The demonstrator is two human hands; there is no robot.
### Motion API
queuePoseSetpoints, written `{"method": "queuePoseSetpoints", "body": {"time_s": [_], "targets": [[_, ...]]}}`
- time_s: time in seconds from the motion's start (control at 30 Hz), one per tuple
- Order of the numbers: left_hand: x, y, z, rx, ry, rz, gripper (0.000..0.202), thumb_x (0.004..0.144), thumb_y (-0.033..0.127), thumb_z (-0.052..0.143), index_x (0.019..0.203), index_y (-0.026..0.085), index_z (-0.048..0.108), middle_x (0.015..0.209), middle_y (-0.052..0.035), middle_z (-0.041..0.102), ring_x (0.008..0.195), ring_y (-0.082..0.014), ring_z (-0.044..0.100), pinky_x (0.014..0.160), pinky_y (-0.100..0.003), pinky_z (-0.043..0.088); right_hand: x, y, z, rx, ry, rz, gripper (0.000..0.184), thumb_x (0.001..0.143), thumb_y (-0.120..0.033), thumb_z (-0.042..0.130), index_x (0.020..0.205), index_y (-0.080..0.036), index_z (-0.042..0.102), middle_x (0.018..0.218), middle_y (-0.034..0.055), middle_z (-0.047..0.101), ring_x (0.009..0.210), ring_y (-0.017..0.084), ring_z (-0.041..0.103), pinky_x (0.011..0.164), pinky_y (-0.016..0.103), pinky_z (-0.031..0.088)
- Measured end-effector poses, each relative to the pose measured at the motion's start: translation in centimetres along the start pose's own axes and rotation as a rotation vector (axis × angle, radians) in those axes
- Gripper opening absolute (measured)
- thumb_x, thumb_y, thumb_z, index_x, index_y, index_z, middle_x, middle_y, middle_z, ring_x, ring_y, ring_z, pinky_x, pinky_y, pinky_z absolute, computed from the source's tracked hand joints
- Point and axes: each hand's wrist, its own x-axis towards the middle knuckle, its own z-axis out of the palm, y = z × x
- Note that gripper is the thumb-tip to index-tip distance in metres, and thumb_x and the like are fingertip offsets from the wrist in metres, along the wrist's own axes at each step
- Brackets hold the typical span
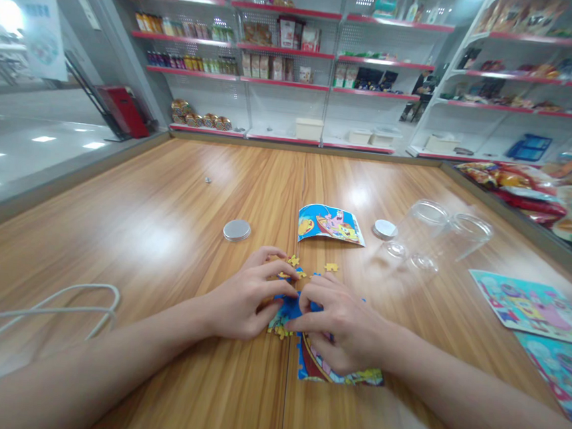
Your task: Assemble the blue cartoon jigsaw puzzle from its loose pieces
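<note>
A partly assembled jigsaw puzzle lies on the wooden table close in front of me. My left hand and my right hand rest over its top edge, fingers curled and pinching blue puzzle pieces between them. Loose yellow and blue pieces are scattered just beyond my fingers. A small printed cartoon picture lies flat farther back.
Two clear plastic jars lie on their sides at the right, with a metal lid beside them and another lid at the left. Colourful puzzle boards sit at the right edge. A white cable loops at the left. Shop shelves stand behind.
</note>
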Motion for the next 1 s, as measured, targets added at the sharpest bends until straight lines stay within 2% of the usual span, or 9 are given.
{"method": "queuePoseSetpoints", "body": {"time_s": [0.47, 0.73, 0.9, 1.0], "targets": [[-0.02, 0.02, -0.07, 0.008, -0.004, 0.003, 0.029, 0.082, 0.009, 0.059, 0.106, 0.022, 0.07, 0.123, -0.0087, 0.063, 0.124, -0.0287, 0.049, 0.115, -0.055, 0.035, 0.14, 0.16, -0.31, -0.074, -0.002, -0.02, 0.03, 0.078, -0.013, 0.059, 0.1, -0.026, 0.076, 0.091, 0.0055, 0.061, 0.085, 0.02, 0.052, 0.075, 0.037, 0.035], [-0.02, 0.06, -0.07, 0.014, 0.001, 0.001, 0.028, 0.081, 0.011, 0.061, 0.105, 0.023, 0.07, 0.123, -0.0087, 0.063, 0.125, -0.0291, 0.05, 0.114, -0.056, 0.037, 0.09, 0.38, -0.33, -0.072, -0.034, -0.026, 0.029, 0.079, -0.013, 0.059, 0.101, -0.025, 0.074, 0.094, 0.0056, 0.059, 0.086, 0.02, 0.051, 0.076, 0.036, 0.037], [-0.04, -0.03, 0.03, 0.011, -0.007, 0.008, 0.027, 0.082, 0.011, 0.06, 0.105, 0.022, 0.069, 0.122, -0.009, 0.063, 0.122, -0.0285, 0.051, 0.115, -0.055, 0.036, 0.23, 0.09, -0.44, -0.035, -0.01, 0.003, 0.035, 0.085, -0.012, 0.053, 0.116, -0.019, 0.067, 0.095, 0.007, 0.059, 0.088, 0.021, 0.052, 0.077, 0.036, 0.04], [-0.05, 0.01, 0.02, 0.012, -0.017, 0.002, 0.027, 0.082, 0.01, 0.059, 0.104, 0.022, 0.069, 0.123, -0.0086, 0.062, 0.124, -0.0286, 0.049, 0.116, -0.055, 0.034, 0.27, -0.15, -0.51, -0.017, -0.029, -0.004, 0.028, 0.085, -0.013, 0.054, 0.107, -0.019, 0.07, 0.096, 0.0078, 0.057, 0.088, 0.021, 0.052, 0.077, 0.036, 0.041]]}}
